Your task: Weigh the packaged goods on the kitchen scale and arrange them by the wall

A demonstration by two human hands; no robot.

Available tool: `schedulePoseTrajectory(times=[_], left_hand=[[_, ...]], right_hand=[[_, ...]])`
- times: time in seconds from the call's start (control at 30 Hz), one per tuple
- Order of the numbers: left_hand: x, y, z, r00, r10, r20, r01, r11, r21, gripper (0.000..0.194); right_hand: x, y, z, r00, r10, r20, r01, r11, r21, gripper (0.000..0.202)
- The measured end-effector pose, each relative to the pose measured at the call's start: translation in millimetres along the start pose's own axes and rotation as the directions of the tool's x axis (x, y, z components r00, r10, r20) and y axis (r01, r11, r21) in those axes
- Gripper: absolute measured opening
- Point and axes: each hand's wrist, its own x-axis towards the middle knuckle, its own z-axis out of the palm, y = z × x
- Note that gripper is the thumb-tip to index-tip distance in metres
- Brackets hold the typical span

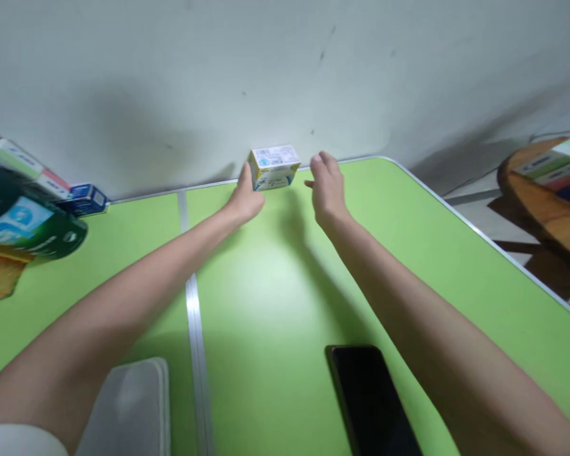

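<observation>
The left hand (245, 197) braces a small carton (273, 167) at the table's (275, 285) far edge, unclasped, while the open right hand (327, 189) hovers just beside it.

Two bare forearms in frame, no sleeves past the elbow on either side. Left hand (247, 197) and right hand (327, 187): no gloves, no rings, no watch or wristband visible. Fingers (319, 162) slim, nails too small to read. Lower left corner of the frame: a white fabric edge (9, 438) at the left upper arm, looks like a short sleeve hem. No markings.
</observation>
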Motion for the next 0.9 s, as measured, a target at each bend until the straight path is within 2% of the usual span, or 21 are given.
schedulePoseTrajectory(times=[0.03,0.07,0.1,0.13,0.17,0.2,0.23,0.27,0.3,0.33,0.4,0.47,0.5,0.57,0.63,0.7,0.73,0.8,0.83,0.9], left_hand=[[-21,1,-10.3,0.999,-0.007,0.041,0.004,0.998,0.068,0.092],[-46,1,-21.8,0.996,-0.018,0.09,0.005,0.99,0.141,0.091],[-74,-1,-34.0,0.989,-0.024,0.148,-0.007,0.978,0.208,0.089],[-104,-4,-46.7,0.979,-0.041,0.201,-0.014,0.965,0.261,0.085],[-134,-8,-59.5,0.967,-0.059,0.247,-0.02,0.952,0.305,0.081],[-165,-11,-72.3,0.945,-0.078,0.317,-0.041,0.936,0.35,0.077],[-195,-14,-84.9,0.923,-0.095,0.374,-0.067,0.915,0.398,0.072],[-222,-15,-97.4,0.894,-0.094,0.438,-0.112,0.9,0.422,0.067],[-247,-16,-109.9,0.872,-0.091,0.481,-0.148,0.888,0.436,0.063],[-269,-16,-122.6,0.862,-0.082,0.499,-0.171,0.882,0.44,0.06],[-305,-14,-149.0,0.88,-0.055,0.473,-0.171,0.891,0.422,0.054],[-329,-14,-176.8,0.926,-0.013,0.376,-0.147,0.908,0.393,0.048],[-338,-16,-190.9,0.948,0.014,0.317,-0.139,0.916,0.377,0.046],[-348,-26,-218.0,0.983,0.062,0.171,-0.118,0.933,0.34,0.043],[-350,-45,-242.3,0.998,0.07,0.003,-0.068,0.957,0.282,0.042],[-346,-67,-264.0,0.985,0.05,-0.163,-0.014,0.978,0.209,0.044],[-343,-79,-274.2,0.969,0.037,-0.246,0.009,0.983,0.182,0.047],[-333,-100,-294.7,0.904,0.005,-0.428,0.061,0.988,0.14,0.055],[-328,-109,-305.2,0.851,-0.014,-0.525,0.087,0.99,0.114,0.061],[-318,-123,-326.2,0.713,-0.065,-0.698,0.128,0.991,0.039,0.074]], right_hand=[[-19,-11,-3,1.0,-0.012,-0.001,0.012,1.0,-0.016,0.05],[-40,-22,-5,0.998,-0.012,0.059,0.013,1.0,-0.026,0.049],[-64,-34,-6,0.981,-0.004,0.194,0.012,0.999,-0.04,0.048],[-90,-46,-7,0.926,0.025,0.377,-0.001,0.998,-0.064,0.049],[-115,-57,-6,0.825,0.077,0.56,-0.019,0.994,-0.109,0.051],[-140,-67,-4,0.643,0.172,0.746,-0.047,0.981,-0.186,0.052],[-164,-77,0,0.468,0.248,0.848,-0.054,0.966,-0.253,0.053],[-185,-86,6,0.316,0.297,0.901,-0.035,0.953,-0.302,0.049],[-204,-93,14,0.228,0.313,0.922,-0.005,0.947,-0.321,0.048],[-220,-101,25,0.161,0.315,0.935,0.021,0.946,-0.323,0.047],[-244,-114,54,0.088,0.273,0.958,0.055,0.959,-0.279,0.046],[-257,-127,91,0.037,0.216,0.976,0.062,0.974,-0.218,0.045],[-261,-133,111,0.028,0.192,0.981,0.06,0.979,-0.193,0.044],[-267,-143,153,0.043,0.156,0.987,0.051,0.986,-0.158,0.042],[-273,-149,194,0.09,0.122,0.988,0.021,0.992,-0.125,0.034],[-283,-147,234,0.165,0.095,0.982,-0.053,0.995,-0.087,0.016],[-289,-144,252,0.219,0.099,0.971,-0.107,0.991,-0.077,0.006],[-300,-133,285,0.341,0.141,0.929,-0.209,0.975,-0.071,0.023],[-304,-127,300,0.393,0.168,0.904,-0.246,0.966,-0.073,0.033],[-308,-115,326,0.462,0.203,0.863,-0.282,0.956,-0.074,0.048]])
